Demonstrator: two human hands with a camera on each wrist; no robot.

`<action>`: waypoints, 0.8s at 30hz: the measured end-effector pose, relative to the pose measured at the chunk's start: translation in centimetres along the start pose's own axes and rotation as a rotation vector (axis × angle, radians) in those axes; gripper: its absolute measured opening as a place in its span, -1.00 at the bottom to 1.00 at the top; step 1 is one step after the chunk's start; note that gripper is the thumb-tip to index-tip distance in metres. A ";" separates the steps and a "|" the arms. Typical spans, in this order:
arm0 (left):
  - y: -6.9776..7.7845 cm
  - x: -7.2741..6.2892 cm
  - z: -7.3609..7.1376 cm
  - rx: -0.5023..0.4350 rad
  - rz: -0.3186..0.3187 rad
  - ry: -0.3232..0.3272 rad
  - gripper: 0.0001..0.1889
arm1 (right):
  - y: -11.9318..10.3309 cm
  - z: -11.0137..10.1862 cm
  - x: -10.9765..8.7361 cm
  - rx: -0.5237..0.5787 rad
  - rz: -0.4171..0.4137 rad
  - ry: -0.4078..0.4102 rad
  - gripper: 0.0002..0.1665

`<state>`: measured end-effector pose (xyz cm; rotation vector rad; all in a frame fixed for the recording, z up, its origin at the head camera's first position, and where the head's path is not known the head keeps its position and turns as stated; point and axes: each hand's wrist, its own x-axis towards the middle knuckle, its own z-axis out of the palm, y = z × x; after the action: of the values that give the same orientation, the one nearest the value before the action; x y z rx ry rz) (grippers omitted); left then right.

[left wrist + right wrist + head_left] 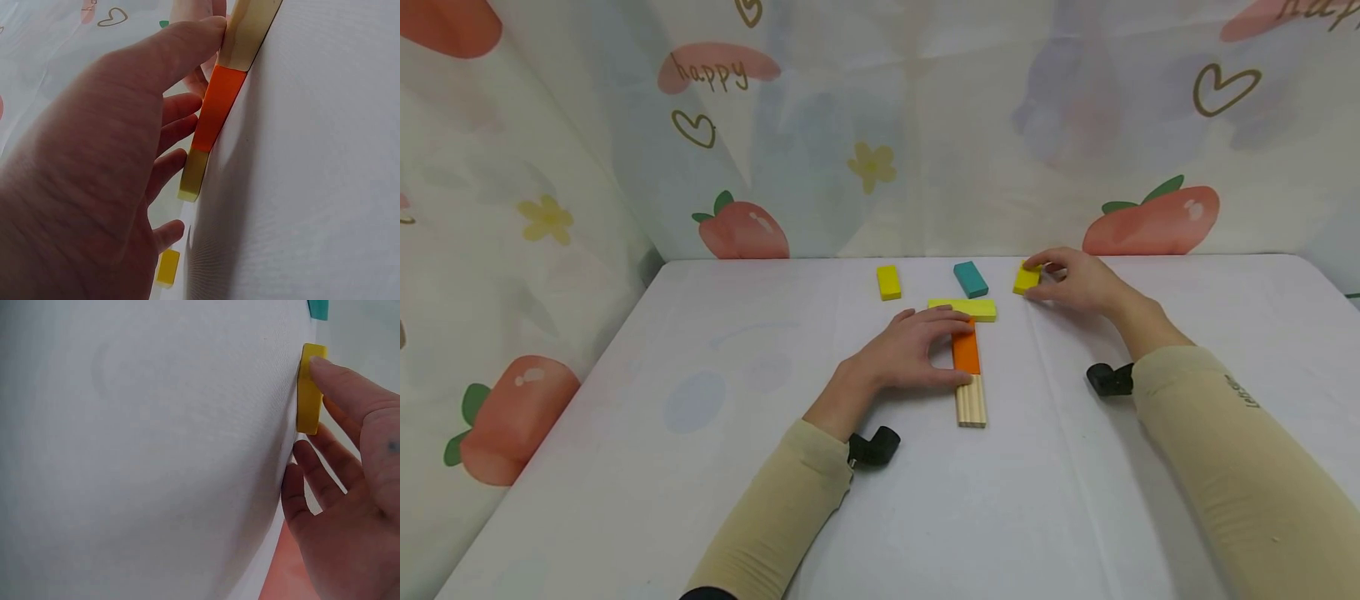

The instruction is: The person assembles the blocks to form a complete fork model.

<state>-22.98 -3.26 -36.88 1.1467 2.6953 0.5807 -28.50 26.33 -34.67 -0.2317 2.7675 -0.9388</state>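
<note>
My right hand point(1075, 283) is at the far side of the table, pinching a small yellow block point(310, 394) between thumb and fingers. Its lower fingers are spread beside the block in the right wrist view. My left hand point(917, 350) rests against a row of blocks: an orange block point(966, 354) in the middle, a plain grooved wooden block point(971, 404) at its near end, and a yellow-green block point(977, 310) lying crosswise at its far end. The left thumb touches the wooden block point(247, 34), and the other fingers lie loosely along the orange block point(219, 103).
Behind the row lie a teal block point(971, 280) and another yellow block point(888, 283). A white cloth covers the table point(625, 467). A printed curtain point(925, 108) rises along the far edge and left side.
</note>
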 end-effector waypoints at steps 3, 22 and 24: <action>0.0 0.1 0.0 0.000 -0.002 -0.002 -0.31 | 0.2 0.0 0.0 -0.005 -0.004 0.005 -0.37; -0.1 0.1 0.1 -0.014 -0.009 -0.002 -0.31 | -0.9 0.5 0.0 -0.002 -0.071 -0.025 -0.38; -0.1 0.1 0.1 -0.012 -0.010 -0.003 -0.31 | -1.1 0.6 0.0 0.000 -0.086 -0.028 -0.38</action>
<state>-23.06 -3.21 -36.99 1.1295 2.6901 0.5920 -28.22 25.17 -34.47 -0.3631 2.7516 -0.9485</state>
